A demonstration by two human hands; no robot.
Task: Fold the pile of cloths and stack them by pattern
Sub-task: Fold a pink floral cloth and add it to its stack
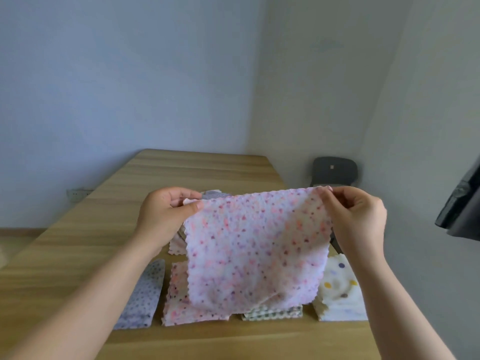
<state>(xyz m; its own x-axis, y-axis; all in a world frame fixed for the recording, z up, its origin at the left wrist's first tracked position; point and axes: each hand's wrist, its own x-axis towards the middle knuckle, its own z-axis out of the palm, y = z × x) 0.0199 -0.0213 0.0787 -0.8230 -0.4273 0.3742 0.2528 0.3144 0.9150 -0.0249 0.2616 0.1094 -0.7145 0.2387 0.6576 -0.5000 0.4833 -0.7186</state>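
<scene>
A pink cloth with small red and purple spots hangs spread out in the air above the table. My left hand pinches its upper left corner and my right hand pinches its upper right corner. Below it lie folded stacks in a row: a lilac dotted cloth, a pink spotted stack, a green checked stack mostly hidden, and a white cloth with large coloured dots. The unfolded pile peeks out behind the held cloth.
The wooden table runs away toward a grey wall. A dark chair stands past its far right corner. A black object juts in at the right edge. A wall socket sits low on the left.
</scene>
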